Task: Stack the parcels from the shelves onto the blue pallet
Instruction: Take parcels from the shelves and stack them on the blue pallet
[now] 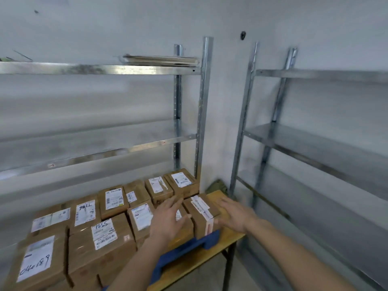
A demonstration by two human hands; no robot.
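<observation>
Low in the frame's centre, a taped parcel (202, 215) sits on the blue pallet (206, 241), long axis running away from the person. The left hand (168, 217) and right hand (235, 215) flank it, fingers straight, gripping nothing (contact is blurred); the right looks nearer.

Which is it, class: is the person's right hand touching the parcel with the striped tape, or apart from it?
Cannot tell. In the head view the right hand lies beside the parcel, but blur hides any contact or gap.
</observation>
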